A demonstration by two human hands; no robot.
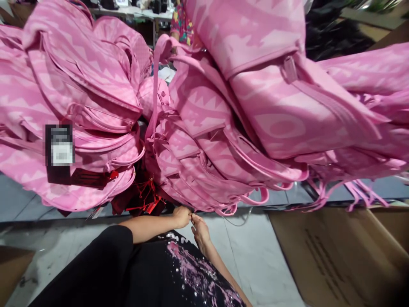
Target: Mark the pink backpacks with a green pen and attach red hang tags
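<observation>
My left hand, right hand meet, fingers bent; can't tell if pinching anything. Pink backpacks heaped just beyond, on table; loose red strings near left hand could snag, tangle.

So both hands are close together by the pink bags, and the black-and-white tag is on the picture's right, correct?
Wrong side: the head view shows the tag on the left. The left hand and right hand are indeed close together by the pink bags.
</observation>
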